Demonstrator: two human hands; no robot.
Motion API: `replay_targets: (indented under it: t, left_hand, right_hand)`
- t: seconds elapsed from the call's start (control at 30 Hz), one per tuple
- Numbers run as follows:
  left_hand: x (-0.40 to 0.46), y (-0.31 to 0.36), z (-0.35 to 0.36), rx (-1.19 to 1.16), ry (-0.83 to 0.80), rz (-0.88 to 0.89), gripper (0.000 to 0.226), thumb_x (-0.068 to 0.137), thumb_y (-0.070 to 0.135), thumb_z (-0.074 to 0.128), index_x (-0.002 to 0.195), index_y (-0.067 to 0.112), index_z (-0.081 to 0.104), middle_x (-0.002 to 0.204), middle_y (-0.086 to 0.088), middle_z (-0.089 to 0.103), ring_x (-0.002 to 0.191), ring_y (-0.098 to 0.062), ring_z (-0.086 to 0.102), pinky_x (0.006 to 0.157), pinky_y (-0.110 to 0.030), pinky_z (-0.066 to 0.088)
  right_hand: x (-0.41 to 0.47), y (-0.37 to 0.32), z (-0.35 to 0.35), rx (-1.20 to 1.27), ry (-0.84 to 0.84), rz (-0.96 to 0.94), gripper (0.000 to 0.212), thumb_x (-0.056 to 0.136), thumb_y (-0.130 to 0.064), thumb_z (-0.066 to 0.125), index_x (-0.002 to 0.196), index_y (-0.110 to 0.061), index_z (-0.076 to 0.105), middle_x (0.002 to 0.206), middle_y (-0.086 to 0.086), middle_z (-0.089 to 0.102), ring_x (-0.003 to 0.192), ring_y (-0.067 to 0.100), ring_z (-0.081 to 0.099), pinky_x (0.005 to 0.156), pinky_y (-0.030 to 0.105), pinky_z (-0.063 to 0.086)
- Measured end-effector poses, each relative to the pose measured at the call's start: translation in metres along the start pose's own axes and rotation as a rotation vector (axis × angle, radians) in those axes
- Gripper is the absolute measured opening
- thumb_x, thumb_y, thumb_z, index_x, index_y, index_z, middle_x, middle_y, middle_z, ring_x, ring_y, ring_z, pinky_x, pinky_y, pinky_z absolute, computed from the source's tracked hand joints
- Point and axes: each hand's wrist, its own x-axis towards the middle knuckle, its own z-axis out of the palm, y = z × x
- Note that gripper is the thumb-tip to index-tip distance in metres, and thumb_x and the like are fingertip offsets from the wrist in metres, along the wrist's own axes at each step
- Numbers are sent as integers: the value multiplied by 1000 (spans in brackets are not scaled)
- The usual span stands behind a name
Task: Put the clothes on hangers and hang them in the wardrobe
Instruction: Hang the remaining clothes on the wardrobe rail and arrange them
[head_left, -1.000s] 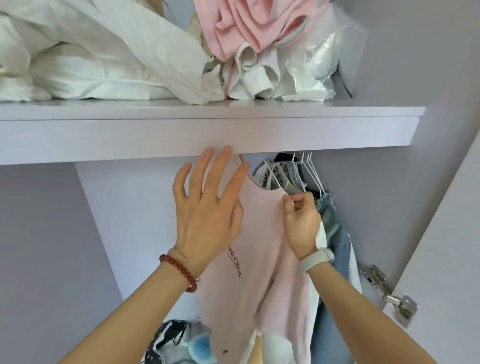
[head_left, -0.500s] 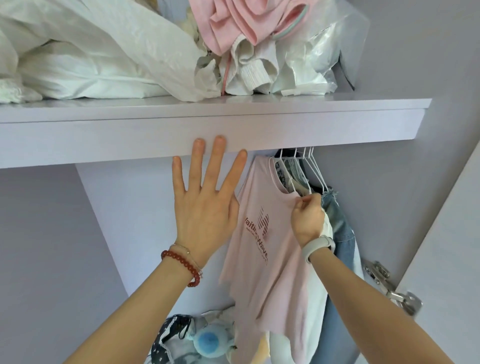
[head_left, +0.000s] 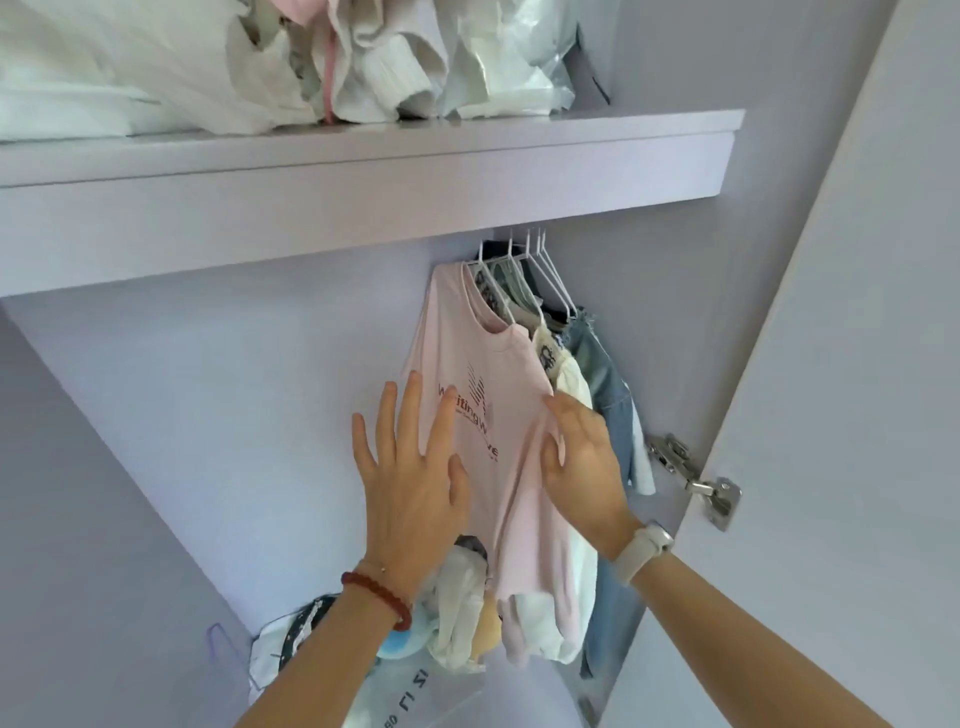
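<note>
A pale pink T-shirt (head_left: 483, 343) with dark red lettering hangs on a white hanger under the wardrobe shelf, at the front of a row of hung clothes. My left hand (head_left: 413, 473) is spread open, fingers apart, in front of the shirt's left side. My right hand (head_left: 582, 452) is open against the shirt's right edge, fingers loosely curved on the fabric. Behind the shirt hang a cream garment (head_left: 574, 384) and a denim piece (head_left: 605, 374) on white hangers (head_left: 540, 275).
The lilac shelf (head_left: 363, 171) overhead carries white bags and bundled clothes (head_left: 363, 62). The open wardrobe door (head_left: 852, 364) with a metal hinge (head_left: 696, 478) stands at the right. Below, soft toys and bags (head_left: 457, 613) are piled on the wardrobe floor.
The pink shirt now hangs by itself on the rail. My right hand has let go of its shoulder and dropped lower, open. My left hand has come down from the shelf edge.
</note>
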Motion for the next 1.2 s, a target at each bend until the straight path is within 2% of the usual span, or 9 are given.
replay_targets:
  t: [0.13, 0.2, 0.37, 0.47, 0.6, 0.7, 0.9, 1.03, 1.2]
  left_hand:
    - [-55, 20, 28, -111, -295, 1, 61, 71, 9, 69, 129, 12, 52, 139, -17, 44, 129, -37, 40, 101, -63, 30]
    - [-85, 32, 35, -169, -448, 34, 60, 71, 9, 71, 129, 13, 52, 139, -15, 45, 128, -35, 41, 101, -61, 31]
    - [-175, 81, 48, -375, -692, 296, 55, 65, 5, 74, 118, 10, 61, 128, -15, 55, 119, -35, 52, 95, -58, 39]
    - [-225, 127, 38, -463, -931, 456, 49, 81, 11, 58, 130, 13, 50, 140, -11, 43, 131, -28, 38, 106, -51, 30]
    - [-282, 198, 13, -578, -1038, 845, 50, 93, 22, 37, 142, 20, 30, 152, -3, 22, 140, -17, 16, 112, -40, 15]
    - [-314, 247, -17, -664, -1060, 1076, 49, 94, 22, 36, 142, 20, 29, 151, -3, 22, 139, -17, 18, 112, -38, 17]
    - [-399, 335, -69, -795, -1146, 1382, 46, 91, 17, 43, 137, 13, 38, 147, -7, 30, 135, -21, 26, 109, -37, 25]
    - [-481, 396, -105, -744, -1278, 1577, 47, 94, 19, 39, 140, 15, 32, 150, -6, 23, 138, -19, 18, 111, -36, 23]
    - [-589, 479, -159, -606, -1330, 1800, 49, 94, 19, 37, 141, 17, 28, 150, -4, 22, 136, -22, 22, 108, -37, 26]
  right_hand:
    - [-77, 25, -11, -158, -48, 70, 43, 83, 3, 53, 126, -1, 52, 128, 17, 53, 119, 35, 47, 102, 41, 38]
    - [-124, 38, -20, -255, -118, 223, 44, 87, -4, 48, 131, -4, 47, 135, 14, 47, 127, 32, 39, 105, 40, 32]
    - [-266, 59, -49, -432, -159, 662, 45, 94, -19, 38, 139, -18, 34, 148, 0, 31, 138, 17, 19, 110, 30, 16]
    - [-358, 53, -81, -479, -131, 959, 43, 94, -19, 39, 137, -18, 38, 146, 1, 34, 136, 19, 23, 108, 32, 21]
    - [-465, 29, -126, -482, 54, 1282, 38, 92, -13, 41, 129, -11, 48, 136, 7, 45, 127, 28, 35, 104, 38, 31]
    - [-529, 6, -150, -484, 194, 1466, 39, 92, -10, 39, 130, -8, 47, 135, 9, 46, 125, 31, 35, 104, 42, 31]
    - [-651, -26, -187, -490, 492, 1742, 38, 93, -11, 40, 130, -9, 46, 136, 7, 45, 126, 27, 37, 102, 34, 29]
    - [-737, -39, -218, -475, 678, 1874, 37, 92, -8, 42, 128, -6, 48, 133, 10, 49, 124, 29, 40, 103, 33, 28]
    - [-851, -38, -271, -452, 874, 1988, 34, 89, -3, 45, 122, 1, 51, 125, 19, 52, 119, 34, 44, 102, 35, 29]
